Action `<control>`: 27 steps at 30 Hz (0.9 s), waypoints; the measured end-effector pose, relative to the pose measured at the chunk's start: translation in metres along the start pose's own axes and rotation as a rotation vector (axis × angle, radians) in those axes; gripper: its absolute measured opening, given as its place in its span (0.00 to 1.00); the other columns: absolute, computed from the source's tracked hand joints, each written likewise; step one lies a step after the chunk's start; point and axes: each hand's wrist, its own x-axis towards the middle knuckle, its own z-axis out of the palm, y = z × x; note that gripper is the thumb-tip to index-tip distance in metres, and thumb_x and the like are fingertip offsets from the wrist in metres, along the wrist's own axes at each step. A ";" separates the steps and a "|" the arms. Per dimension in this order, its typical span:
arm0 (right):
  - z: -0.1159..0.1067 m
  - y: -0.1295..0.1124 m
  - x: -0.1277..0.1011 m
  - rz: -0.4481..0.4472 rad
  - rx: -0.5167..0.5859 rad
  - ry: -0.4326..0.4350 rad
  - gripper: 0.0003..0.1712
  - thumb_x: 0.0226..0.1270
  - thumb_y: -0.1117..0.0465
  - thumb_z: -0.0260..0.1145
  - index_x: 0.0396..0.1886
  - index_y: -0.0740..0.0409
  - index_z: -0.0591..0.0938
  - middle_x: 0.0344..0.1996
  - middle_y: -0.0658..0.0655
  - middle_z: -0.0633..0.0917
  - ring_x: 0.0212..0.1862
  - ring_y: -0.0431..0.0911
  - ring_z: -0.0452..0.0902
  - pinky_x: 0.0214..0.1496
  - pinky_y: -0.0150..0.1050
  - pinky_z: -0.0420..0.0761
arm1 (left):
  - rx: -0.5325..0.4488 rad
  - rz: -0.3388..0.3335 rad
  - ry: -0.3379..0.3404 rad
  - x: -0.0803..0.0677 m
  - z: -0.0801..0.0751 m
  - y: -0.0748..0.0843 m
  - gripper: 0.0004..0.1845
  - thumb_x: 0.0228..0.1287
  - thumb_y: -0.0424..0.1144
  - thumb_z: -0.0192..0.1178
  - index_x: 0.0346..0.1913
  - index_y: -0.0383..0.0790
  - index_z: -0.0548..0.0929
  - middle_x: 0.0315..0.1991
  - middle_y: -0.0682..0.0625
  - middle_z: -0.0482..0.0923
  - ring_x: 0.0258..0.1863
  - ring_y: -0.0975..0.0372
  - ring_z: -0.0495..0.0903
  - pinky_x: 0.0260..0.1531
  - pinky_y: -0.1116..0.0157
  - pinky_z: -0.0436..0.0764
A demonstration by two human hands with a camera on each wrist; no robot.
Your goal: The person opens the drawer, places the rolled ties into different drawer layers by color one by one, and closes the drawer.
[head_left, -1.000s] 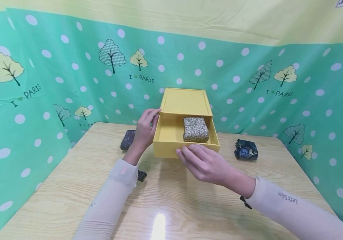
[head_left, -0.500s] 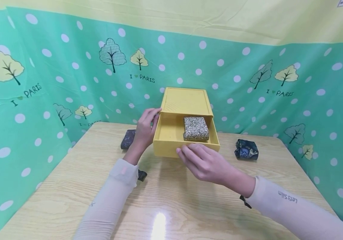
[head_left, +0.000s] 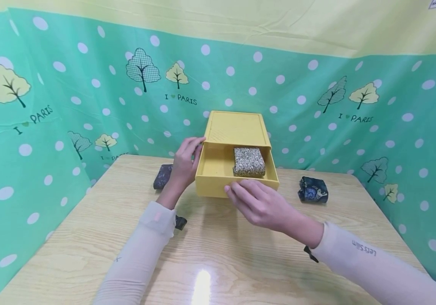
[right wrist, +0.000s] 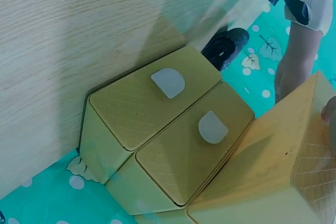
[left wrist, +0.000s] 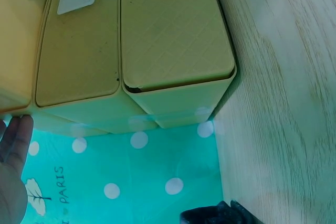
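Note:
A yellow drawer cabinet (head_left: pixel 237 127) stands at the back middle of the table. Its top drawer (head_left: pixel 214 165) is pulled far out and holds a folded, speckled black-and-white cloth bundle (head_left: pixel 249 162) on its right side. My right hand (head_left: pixel 260 203) grips the drawer's front with bent fingers; its handle is hidden. Against the cabinet's upper left side rests my left hand (head_left: pixel 184 163), its fingers (left wrist: pixel 20 142) fairly straight in the left wrist view. Two lower drawers, each with a white tab handle (right wrist: pixel 212 128), are shut in the right wrist view.
A dark folded cloth bundle (head_left: pixel 162 177) lies left of the cabinet, partly behind the left hand. Another, dark blue and patterned (head_left: pixel 313 189), lies to the right. Polka-dot curtain (head_left: pixel 279 93) hangs behind the wooden table (head_left: pixel 218 254). Black straps (head_left: pixel 180 223) show at the wrists.
The top drawer's front has shifted slightly inward toward the cabinet, with the speckled bundle and right hand moving along. My left hand has stayed at the cabinet's side.

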 end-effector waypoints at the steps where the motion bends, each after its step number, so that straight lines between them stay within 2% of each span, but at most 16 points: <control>1: 0.001 0.000 0.000 0.002 0.002 0.003 0.16 0.77 0.73 0.56 0.56 0.71 0.84 0.45 0.65 0.85 0.43 0.54 0.82 0.47 0.39 0.87 | 0.000 -0.001 0.000 0.000 0.000 0.000 0.13 0.76 0.28 0.56 0.58 0.29 0.82 0.50 0.36 0.80 0.39 0.51 0.83 0.40 0.63 0.87; 10: 0.006 0.004 -0.002 0.014 0.002 0.013 0.15 0.76 0.73 0.56 0.55 0.72 0.84 0.46 0.66 0.85 0.44 0.54 0.82 0.48 0.41 0.87 | -0.006 0.000 0.017 -0.001 0.001 -0.001 0.14 0.75 0.27 0.57 0.58 0.30 0.83 0.50 0.36 0.80 0.39 0.51 0.83 0.39 0.62 0.87; 27: 0.012 0.007 -0.006 0.025 0.001 -0.026 0.16 0.78 0.72 0.55 0.58 0.71 0.83 0.47 0.66 0.85 0.45 0.55 0.82 0.49 0.41 0.87 | 0.003 -0.019 -0.012 0.000 0.000 0.001 0.14 0.77 0.28 0.54 0.59 0.29 0.82 0.50 0.36 0.80 0.39 0.52 0.83 0.41 0.63 0.87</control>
